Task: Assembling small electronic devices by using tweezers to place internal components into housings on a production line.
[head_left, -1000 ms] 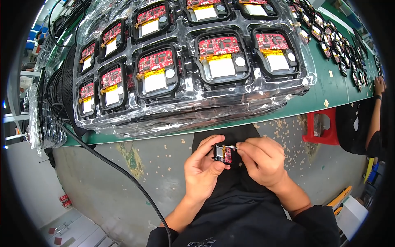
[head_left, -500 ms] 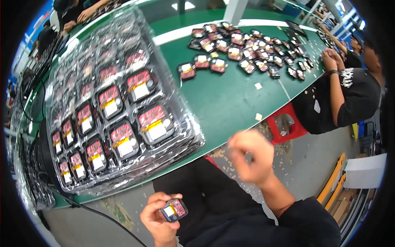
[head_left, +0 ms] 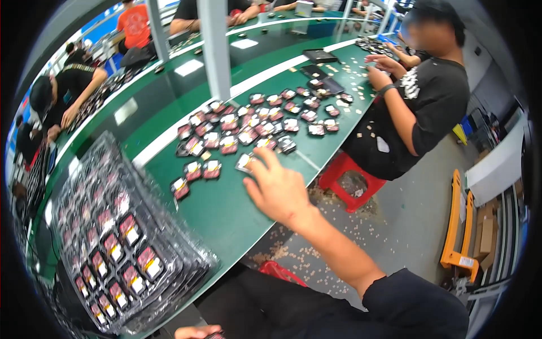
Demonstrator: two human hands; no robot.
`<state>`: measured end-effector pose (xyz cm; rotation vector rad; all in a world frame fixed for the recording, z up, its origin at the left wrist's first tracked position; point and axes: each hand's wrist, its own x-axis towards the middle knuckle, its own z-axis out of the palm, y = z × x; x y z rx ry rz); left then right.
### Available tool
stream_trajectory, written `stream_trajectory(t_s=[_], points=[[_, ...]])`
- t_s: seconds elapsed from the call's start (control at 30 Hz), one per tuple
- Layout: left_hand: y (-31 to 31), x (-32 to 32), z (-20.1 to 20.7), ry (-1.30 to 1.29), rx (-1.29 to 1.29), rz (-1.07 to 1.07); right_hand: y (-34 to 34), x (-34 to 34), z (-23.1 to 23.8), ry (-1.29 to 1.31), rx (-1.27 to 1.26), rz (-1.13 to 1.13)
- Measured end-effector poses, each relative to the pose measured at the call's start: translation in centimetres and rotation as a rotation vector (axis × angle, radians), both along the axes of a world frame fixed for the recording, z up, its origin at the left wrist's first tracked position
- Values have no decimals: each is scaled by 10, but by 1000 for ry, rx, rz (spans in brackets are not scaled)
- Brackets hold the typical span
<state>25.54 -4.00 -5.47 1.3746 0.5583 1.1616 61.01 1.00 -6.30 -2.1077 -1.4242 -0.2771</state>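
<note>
My right hand point(head_left: 278, 189) reaches over the green table at the near edge of a loose pile of small black electronic units point(head_left: 228, 122) with exposed red circuit boards. Its fingers are apart, with the fingertips beside or touching one unit point(head_left: 244, 163); contact is hard to tell. Low at the bottom edge, my left hand point(head_left: 196, 332) is closed on another black electronic unit point(head_left: 215, 335), mostly cut off by the frame. To the left stands a stack of clear plastic trays point(head_left: 186, 257), the top one holding rows of the same units in its pockets.
Black trays point(head_left: 320, 56) lie on the green table point(head_left: 226, 226) beyond the pile, among small pale squares. At right a co-worker point(head_left: 432, 93) sits on a red stool point(head_left: 354, 183). A grey post point(head_left: 217, 51) rises behind the pile. Other people work across the table.
My right hand has moved forward from above my lap to the pile, its fingers spreading. The view has swung right, and my left hand with its unit now sits lower, mostly out of frame.
</note>
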Motion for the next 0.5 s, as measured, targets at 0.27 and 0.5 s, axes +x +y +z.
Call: stream_trajectory(t_s=[0.27, 0.5], points=[[28, 5, 29, 27, 295, 204, -7, 3, -4, 91, -14, -2], [58, -36, 71, 137, 745, 445, 10, -4, -6, 94, 28, 95]])
